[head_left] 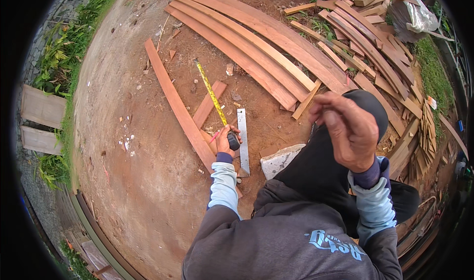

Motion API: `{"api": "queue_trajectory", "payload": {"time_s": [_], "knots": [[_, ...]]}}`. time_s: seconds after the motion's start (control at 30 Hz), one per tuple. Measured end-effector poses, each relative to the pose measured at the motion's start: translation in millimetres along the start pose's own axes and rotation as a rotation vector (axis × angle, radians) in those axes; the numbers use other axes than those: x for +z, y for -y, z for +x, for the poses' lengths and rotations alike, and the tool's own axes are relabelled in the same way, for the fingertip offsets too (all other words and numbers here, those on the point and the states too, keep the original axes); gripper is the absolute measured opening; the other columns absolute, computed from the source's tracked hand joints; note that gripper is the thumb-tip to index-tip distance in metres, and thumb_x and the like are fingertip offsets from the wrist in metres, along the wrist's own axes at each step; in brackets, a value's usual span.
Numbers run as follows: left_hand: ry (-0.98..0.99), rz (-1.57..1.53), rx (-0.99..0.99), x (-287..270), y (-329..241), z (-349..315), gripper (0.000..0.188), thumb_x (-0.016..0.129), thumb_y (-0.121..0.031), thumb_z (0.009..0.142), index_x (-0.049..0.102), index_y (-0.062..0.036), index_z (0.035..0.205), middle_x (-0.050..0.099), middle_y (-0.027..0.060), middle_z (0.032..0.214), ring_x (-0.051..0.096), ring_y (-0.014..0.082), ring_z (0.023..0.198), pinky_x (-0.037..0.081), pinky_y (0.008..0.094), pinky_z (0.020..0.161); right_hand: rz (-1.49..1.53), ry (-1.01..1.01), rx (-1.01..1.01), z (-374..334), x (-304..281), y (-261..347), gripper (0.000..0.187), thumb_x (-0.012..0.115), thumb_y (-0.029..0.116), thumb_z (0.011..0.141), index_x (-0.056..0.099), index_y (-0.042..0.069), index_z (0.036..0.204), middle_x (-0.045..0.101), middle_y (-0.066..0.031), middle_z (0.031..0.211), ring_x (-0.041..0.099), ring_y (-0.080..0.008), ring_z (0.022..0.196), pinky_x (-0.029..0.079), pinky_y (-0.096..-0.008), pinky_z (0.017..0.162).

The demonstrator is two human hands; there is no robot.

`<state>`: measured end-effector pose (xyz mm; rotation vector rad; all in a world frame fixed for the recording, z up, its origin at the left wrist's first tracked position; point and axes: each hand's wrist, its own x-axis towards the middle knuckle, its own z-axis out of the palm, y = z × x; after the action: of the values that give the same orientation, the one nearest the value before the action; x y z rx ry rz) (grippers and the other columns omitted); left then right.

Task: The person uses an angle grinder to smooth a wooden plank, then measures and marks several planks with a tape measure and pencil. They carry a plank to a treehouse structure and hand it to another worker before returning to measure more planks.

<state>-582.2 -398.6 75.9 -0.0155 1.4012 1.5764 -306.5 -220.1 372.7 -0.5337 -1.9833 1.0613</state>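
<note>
My left hand (225, 143) is closed around a tape measure with a black case (233, 141). Its yellow blade (209, 90) is drawn out away from me over the dirt and past a short board (209, 104). A thin pink stick (214, 137) shows beside the left hand; whether the fingers hold it I cannot tell. Just right of that hand, a flat silver metal square (242, 142) lies on the ground. My right hand (348, 132) is raised above my knee, fingers loosely bent and thumb apart, with nothing visible in it. A long reddish board (177, 102) lies left of the tape.
Long planks (247, 48) lie side by side at the far middle. A jumbled pile of wood strips (370, 48) stands far right, near a white plastic sack (414, 13). A pale stone block (280, 160) sits by my leg. Grass (66, 53) borders the dirt on the left.
</note>
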Motion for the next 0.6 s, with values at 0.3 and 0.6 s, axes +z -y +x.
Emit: {"api": "queue_trajectory", "payload": {"time_s": [0.3,0.6], "knots": [[0.22,-0.138,-0.062,178,48,107,0.022,0.056,-0.031,0.09,0.055,-0.0094,0.092,0.064,0.0126,0.084,0.063,0.0233,0.064,0.054,0.0372,0.053,0.18,-0.679,0.654,-64,-163,-140,0.024,0.051,0.018,0.095,0.059,-0.002,0.107,0.063,-0.0072,0.086,0.059,-0.0111,0.068,0.048,-0.0229,0.056],[0.257,-0.151,-0.151,208,92,87,0.024,0.053,-0.033,0.092,0.053,-0.0093,0.093,0.062,0.0126,0.086,0.063,0.0239,0.068,0.055,0.0397,0.057,-0.304,0.037,0.753,-87,-66,-328,0.042,0.062,0.021,0.083,0.051,-0.007,0.114,0.063,-0.025,0.102,0.063,-0.0382,0.091,0.05,-0.0416,0.081]]}}
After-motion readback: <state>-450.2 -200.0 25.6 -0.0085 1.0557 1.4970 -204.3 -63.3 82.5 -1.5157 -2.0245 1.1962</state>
